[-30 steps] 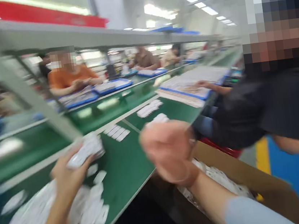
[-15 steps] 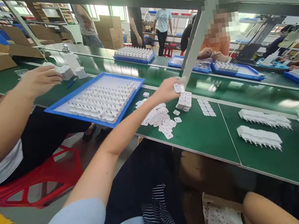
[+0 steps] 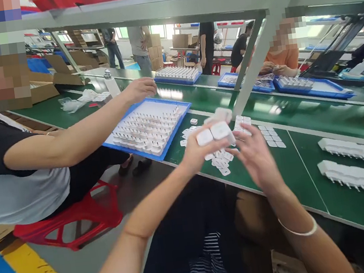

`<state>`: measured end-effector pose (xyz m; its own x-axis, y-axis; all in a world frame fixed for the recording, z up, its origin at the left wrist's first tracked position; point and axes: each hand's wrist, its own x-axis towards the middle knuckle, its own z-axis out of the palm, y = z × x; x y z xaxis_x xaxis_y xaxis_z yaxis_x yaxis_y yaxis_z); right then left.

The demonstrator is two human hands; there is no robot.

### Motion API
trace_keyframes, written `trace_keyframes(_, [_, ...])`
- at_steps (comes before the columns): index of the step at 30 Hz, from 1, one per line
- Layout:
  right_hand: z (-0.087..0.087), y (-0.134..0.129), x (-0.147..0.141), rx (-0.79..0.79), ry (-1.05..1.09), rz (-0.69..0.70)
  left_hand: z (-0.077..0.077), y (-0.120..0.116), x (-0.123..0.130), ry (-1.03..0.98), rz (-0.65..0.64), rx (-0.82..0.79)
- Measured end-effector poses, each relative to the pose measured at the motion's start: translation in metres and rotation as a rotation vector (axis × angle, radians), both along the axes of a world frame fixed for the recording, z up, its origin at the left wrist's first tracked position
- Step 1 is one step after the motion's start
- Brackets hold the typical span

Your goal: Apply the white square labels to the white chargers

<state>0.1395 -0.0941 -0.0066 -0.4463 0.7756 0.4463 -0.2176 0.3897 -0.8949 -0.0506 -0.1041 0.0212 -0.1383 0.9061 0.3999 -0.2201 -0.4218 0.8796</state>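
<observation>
My left hand (image 3: 195, 150) is closed around several white square pieces (image 3: 220, 131), held up over the green table. Just right of them is my right hand (image 3: 255, 156), its fingers apart and bent toward the held pieces, some fingertips hidden behind them; whether it grips anything is unclear. Below and behind my hands lies a loose pile of flat white pieces (image 3: 221, 163). A stack of white squares (image 3: 241, 121) stands behind my right fingers. Further right, more white squares (image 3: 271, 136) lie in neat rows.
A blue-rimmed tray (image 3: 167, 150) of white parts with pins sits left. A co-worker's arm (image 3: 83, 142) reaches over its far side. Two rows of white parts (image 3: 354, 177) lie at right. A slanted metal post (image 3: 253, 70) rises behind my hands.
My left hand has come back from the stack and now holds white pieces. My right hand has risen into view beside it. The co-worker's hand has moved right, and the view has shifted.
</observation>
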Motion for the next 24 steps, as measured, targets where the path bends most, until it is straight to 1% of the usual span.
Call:
trace_keyframes(1, [-0.009, 0.000, -0.008, -0.070, 0.055, 0.018, -0.010, -0.014, 0.013, -0.001, 0.007, 0.027])
trace_keyframes(2, [-0.018, -0.001, -0.017, -0.172, 0.131, 0.053, -0.019, -0.026, 0.023, 0.004, 0.038, 0.064])
trace_keyframes(4, [-0.034, -0.011, -0.035, -0.385, 0.284, 0.117, -0.031, -0.044, 0.036, 0.058, 0.136, 0.103])
trace_keyframes(5, [-0.039, -0.018, -0.043, -0.453, 0.353, 0.129, -0.035, -0.051, 0.040, 0.107, 0.201, 0.124])
trace_keyframes(7, [-0.045, -0.036, -0.052, -0.516, 0.447, 0.155, -0.039, -0.060, 0.042, 0.214, 0.321, 0.176])
trace_keyframes(10, [-0.046, -0.060, -0.053, -0.586, 0.498, 0.187, -0.041, -0.070, 0.040, 0.362, 0.445, 0.269])
trace_keyframes(13, [-0.051, -0.073, -0.047, -0.646, 0.533, 0.111, -0.044, -0.081, 0.039, 0.520, 0.526, 0.313])
trace_keyframes(16, [-0.057, -0.079, -0.044, -0.625, 0.574, 0.060, -0.047, -0.090, 0.040, 0.577, 0.518, 0.287])
trace_keyframes(18, [-0.058, -0.080, -0.044, -0.598, 0.582, 0.042, -0.049, -0.094, 0.043, 0.545, 0.474, 0.223])
trace_keyframes(21, [-0.055, -0.080, -0.043, -0.582, 0.573, 0.010, -0.054, -0.095, 0.047, 0.471, 0.412, 0.124])
trace_keyframes(24, [-0.051, -0.078, -0.040, -0.567, 0.564, 0.015, -0.057, -0.093, 0.049, 0.390, 0.387, 0.074])
